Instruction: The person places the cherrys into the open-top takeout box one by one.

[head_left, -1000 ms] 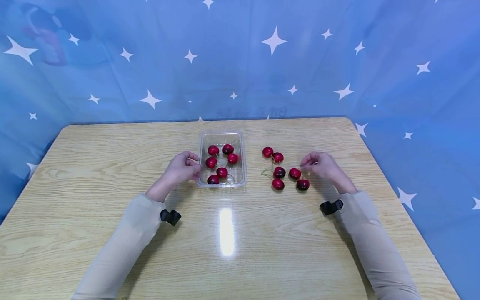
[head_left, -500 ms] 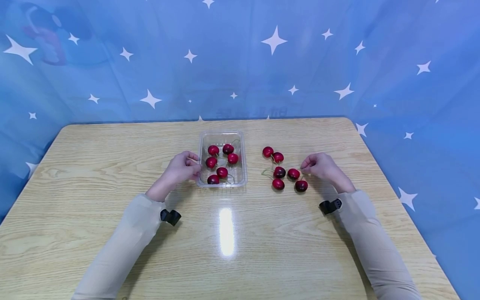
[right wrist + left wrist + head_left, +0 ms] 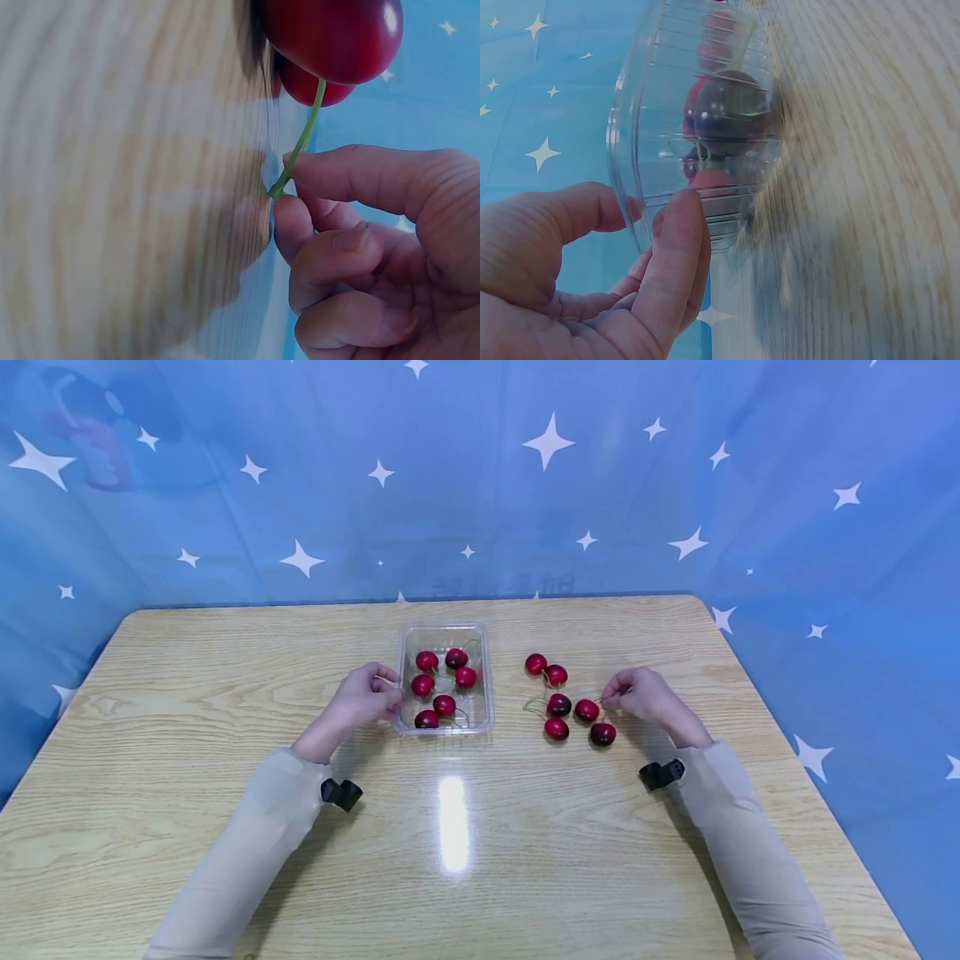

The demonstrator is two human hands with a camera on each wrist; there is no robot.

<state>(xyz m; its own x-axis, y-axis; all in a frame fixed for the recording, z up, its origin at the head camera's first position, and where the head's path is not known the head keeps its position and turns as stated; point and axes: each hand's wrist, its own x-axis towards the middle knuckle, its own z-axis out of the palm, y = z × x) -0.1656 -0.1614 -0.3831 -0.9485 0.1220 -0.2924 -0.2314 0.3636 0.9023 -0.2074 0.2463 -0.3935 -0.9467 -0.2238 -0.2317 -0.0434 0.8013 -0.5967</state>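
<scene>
My left hand (image 3: 365, 695) holds the near-left side of a clear plastic box (image 3: 487, 693), thumb and fingers at its rim and wall in the left wrist view. Several dark red cherries with stems lie inside the box, one large cherry (image 3: 731, 112) showing through the wall. Over on the right, my right hand (image 3: 643, 693) is beside a loose group of cherries. In the right wrist view its thumb and index finger pinch the end of a green stem (image 3: 306, 135) on a shiny red cherry (image 3: 337, 37). A second cherry (image 3: 311, 84) sits partly hidden behind that one.
More loose cherries (image 3: 557, 728) lie on the wooden table (image 3: 300, 643) between the box and my right hand, some with stems crossing. A blue star-patterned cloth (image 3: 480, 485) hangs behind the table's far edge.
The two cherries nearest my right hand have shifted slightly left and toward me, and that hand has dipped a little. My left hand and the box stay put.
</scene>
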